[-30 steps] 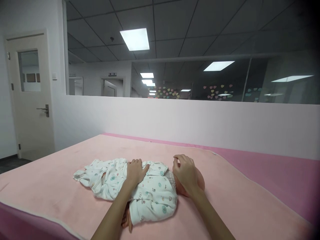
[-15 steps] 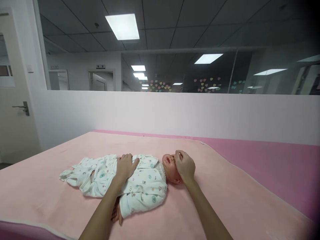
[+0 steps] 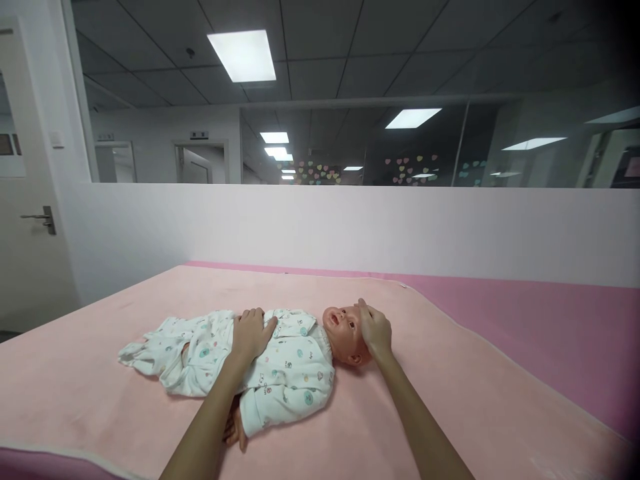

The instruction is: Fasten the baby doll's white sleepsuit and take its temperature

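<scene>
A baby doll (image 3: 345,328) in a white printed sleepsuit (image 3: 280,373) lies on its back on a pale pink blanket (image 3: 450,400), head to the right. My left hand (image 3: 251,333) lies flat on the doll's chest, fingers spread, holding nothing. My right hand (image 3: 375,330) cups the top of the doll's head, fingers curved around the crown. The doll's face is uncovered and turned upward. One bare doll hand (image 3: 234,433) pokes out of the sleeve beside my left forearm.
The blanket covers a darker pink mattress (image 3: 550,320) that reaches a low white partition wall (image 3: 350,227) with windows above. A white door (image 3: 25,220) stands at the far left. The bed's near edge runs along the bottom left.
My right hand slid from over the doll's face back onto the crown, uncovering the face. The left hand stayed on the chest. The view shifted right and down.
</scene>
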`<state>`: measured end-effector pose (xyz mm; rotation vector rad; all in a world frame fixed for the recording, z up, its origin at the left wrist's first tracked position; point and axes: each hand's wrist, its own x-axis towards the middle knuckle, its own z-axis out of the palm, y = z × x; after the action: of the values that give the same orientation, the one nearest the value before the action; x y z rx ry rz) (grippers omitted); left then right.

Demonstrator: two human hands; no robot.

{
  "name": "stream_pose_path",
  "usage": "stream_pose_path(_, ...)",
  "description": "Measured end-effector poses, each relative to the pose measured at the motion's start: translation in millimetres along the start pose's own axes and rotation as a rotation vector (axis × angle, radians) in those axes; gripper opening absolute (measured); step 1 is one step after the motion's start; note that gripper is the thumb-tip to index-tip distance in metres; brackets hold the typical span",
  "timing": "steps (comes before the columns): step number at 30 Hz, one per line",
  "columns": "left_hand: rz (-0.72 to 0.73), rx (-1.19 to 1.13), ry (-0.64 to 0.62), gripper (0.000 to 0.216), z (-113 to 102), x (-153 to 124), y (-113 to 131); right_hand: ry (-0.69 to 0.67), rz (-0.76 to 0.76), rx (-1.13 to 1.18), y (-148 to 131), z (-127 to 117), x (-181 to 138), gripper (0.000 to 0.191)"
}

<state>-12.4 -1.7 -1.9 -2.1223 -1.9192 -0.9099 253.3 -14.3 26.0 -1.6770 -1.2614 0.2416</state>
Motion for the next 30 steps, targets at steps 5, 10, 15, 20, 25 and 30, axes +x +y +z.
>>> stream_pose_path(5,0.006,-0.011,0.010,0.038,2.1,0.1,-1.2,0.097,-0.061,0.059,4.5,0.1,3.0,0.050)
stream_pose_path(10,0.004,-0.009,0.000,0.037,0.9,0.1,-0.6,0.053,-0.058,0.046,5.3,2.5,2.2,0.048)
stream_pose_path(15,-0.011,0.004,-0.020,0.037,0.1,0.4,-0.1,0.107,-0.042,0.015,3.9,2.5,0.8,0.042)
stream_pose_path(20,-0.007,0.002,-0.009,0.038,1.3,0.4,-0.8,0.107,-0.047,0.003,4.5,4.2,1.1,0.042)
stream_pose_path(25,-0.011,-0.008,-0.010,0.037,2.4,0.9,-1.2,0.067,-0.033,0.012,5.2,5.4,1.5,0.043)
stream_pose_path(30,-0.009,-0.012,-0.010,0.036,1.9,0.9,-1.0,0.035,-0.021,-0.049,3.0,2.9,0.6,0.044)
